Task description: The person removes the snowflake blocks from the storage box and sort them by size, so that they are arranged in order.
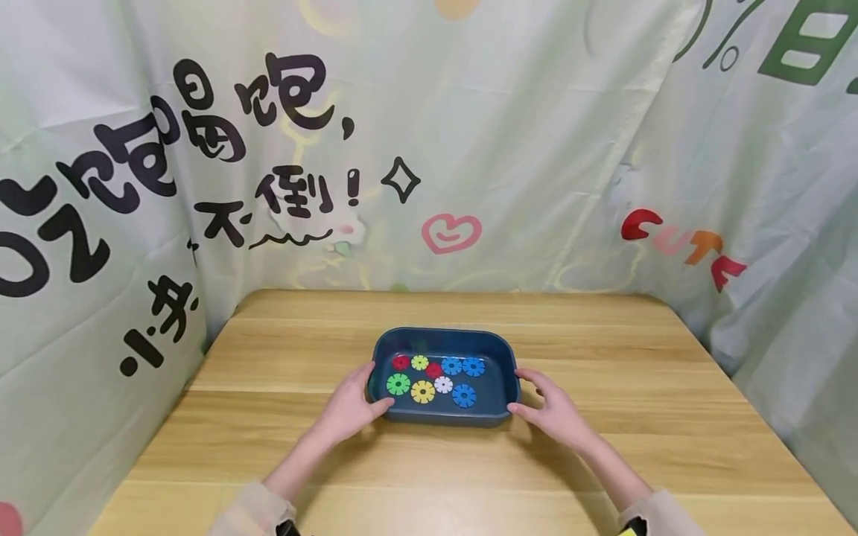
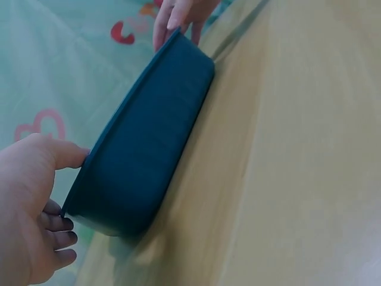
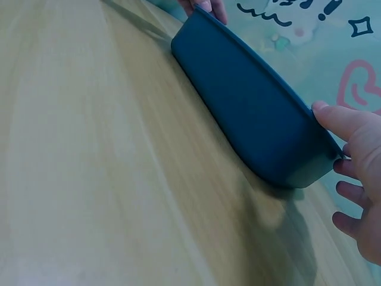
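A dark blue rectangular plastic basin (image 1: 442, 418) with rounded corners is held at its two short ends. My left hand (image 1: 351, 403) grips the left end, its thumb on the rim and its fingers against the outer wall. At the opposite end, my right hand (image 1: 553, 411) grips in the same way. Inside lie several snowflake building discs: a green disc (image 1: 398, 384), larger yellow disc (image 1: 423, 391), white disc (image 1: 443, 384), blue disc (image 1: 464, 395), and more in red, yellow and blue. Both wrist views show the basin's outer long wall (image 2: 140, 140); the discs are hidden there.
The wood-grain table (image 1: 429, 476) extends around the basin on every side. Behind it and at both sides hang pale printed curtains (image 1: 509, 164) with dark writing, a pink heart and coloured letters.
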`<state>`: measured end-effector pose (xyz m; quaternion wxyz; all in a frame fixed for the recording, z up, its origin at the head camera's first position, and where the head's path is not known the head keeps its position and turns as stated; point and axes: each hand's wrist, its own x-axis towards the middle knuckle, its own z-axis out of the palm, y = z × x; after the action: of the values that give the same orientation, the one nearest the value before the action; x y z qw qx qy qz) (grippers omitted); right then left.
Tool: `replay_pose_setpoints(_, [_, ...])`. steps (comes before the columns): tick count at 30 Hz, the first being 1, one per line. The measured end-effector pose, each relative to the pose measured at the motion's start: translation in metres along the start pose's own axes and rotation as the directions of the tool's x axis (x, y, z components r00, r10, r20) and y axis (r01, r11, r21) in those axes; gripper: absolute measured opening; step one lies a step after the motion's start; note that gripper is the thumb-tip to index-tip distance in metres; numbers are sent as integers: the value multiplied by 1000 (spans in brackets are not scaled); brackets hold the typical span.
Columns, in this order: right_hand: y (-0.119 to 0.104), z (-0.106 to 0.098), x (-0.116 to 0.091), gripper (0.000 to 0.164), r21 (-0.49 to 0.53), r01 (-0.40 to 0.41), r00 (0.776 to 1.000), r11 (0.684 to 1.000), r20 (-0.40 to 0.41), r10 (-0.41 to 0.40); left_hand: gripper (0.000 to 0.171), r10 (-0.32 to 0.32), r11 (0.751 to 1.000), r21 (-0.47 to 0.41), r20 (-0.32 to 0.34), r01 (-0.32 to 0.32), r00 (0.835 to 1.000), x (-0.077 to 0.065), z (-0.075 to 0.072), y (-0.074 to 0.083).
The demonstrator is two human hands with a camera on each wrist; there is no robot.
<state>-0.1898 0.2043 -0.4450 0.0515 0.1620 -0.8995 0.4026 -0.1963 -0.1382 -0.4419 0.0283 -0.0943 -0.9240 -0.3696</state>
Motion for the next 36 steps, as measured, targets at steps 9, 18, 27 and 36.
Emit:
replay_pose_setpoints(9, [5,-11,-23,55,12,-1,999,1000,-34,1,75,31,998,60,15,-31,999,-12,8,16])
replay_pose_setpoints(18, [8,-20,-38,54,-7,17,999,1000,-49,-17,77,50,995,84,17,-51,999,-21,11,25])
replay_pose_setpoints(27, [11,-25,-45,54,-10,-9,1000,1000,-27,8,78,66,992,106,24,-68,998,-23,17,25])
replay_pose_setpoints(36, [12,-25,-41,55,13,10,1000,1000,-25,-9,79,57,993,106,16,-59,998,-24,18,24])
